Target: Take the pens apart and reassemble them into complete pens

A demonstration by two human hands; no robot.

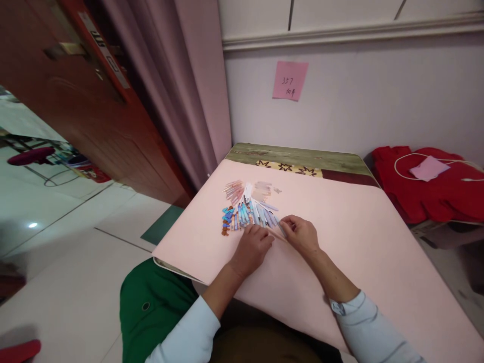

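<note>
Pink surface (pixel 351 242): carries the whole spread, mostly left of its middle; plain cover probably makes the skinny stuff way easier to spot
Right hand (pixel 301 234): fingertips at the outer end of the pale lavender-blue pens (pixel 263 214); looks like a fingertip hold so the neighbours don't get knocked, but can't tell if the grip is clamped on one
Left hand (pixel 254 246): fingers curled low over the near ends of the bright blue pens (pixel 245 214), maybe steadying the row; fingertips hidden, so can't tell if that grip is closed on anything
Fan layout: both blue groups sit between and just beyond the hands, spreading toward the person; guessing they're sorted by colour
Far side: reddish-brown sticks (pixel 235 191) on the left, beige sticks (pixel 262 190) on the right, white strips (pixel 248 190) between
Looks: slim, straight, pen-like, some dark-tipped; too small to read any print
Left edge: chunky blue and brown bits (pixel 227 217), loosely stacked
</note>
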